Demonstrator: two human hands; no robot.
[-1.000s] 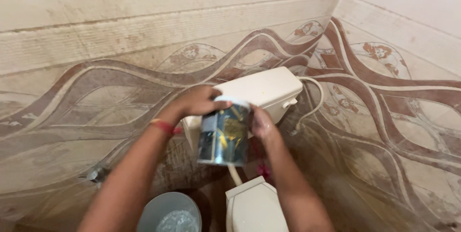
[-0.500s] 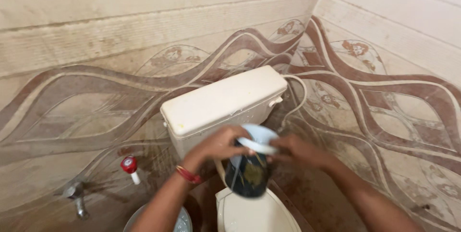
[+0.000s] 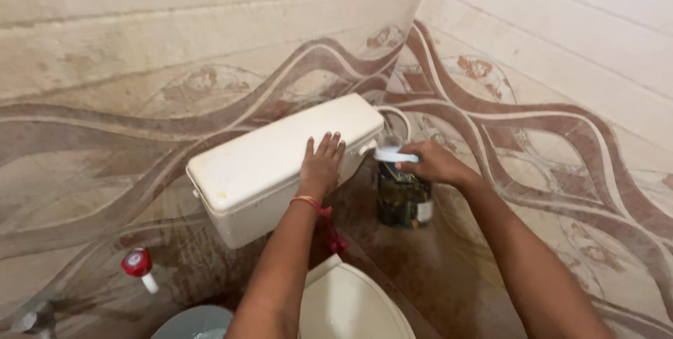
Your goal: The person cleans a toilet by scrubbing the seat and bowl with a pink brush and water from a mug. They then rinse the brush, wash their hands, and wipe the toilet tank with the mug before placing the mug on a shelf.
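Note:
My left hand (image 3: pixel 321 164) rests flat, fingers spread, on the lid of a cream toilet tank (image 3: pixel 259 160). It holds nothing. A red and yellow thread circles that wrist. My right hand (image 3: pixel 434 162) grips the pale blue lid end of a dark cylindrical jar (image 3: pixel 402 197), holding it upright to the right of the tank, close to the tiled wall. The jar's label is dark with gold marks.
A white toilet lid (image 3: pixel 350 307) lies below my arms. A grey bucket (image 3: pixel 191 323) stands at the bottom left. A red-capped tap (image 3: pixel 138 266) and a metal tap (image 3: pixel 28 319) stick out of the patterned wall. A white hose (image 3: pixel 401 116) curves behind the tank.
My left hand let go of the jar and moved up onto the tank lid. My right hand carried the jar to the right of the tank. The view shifted right.

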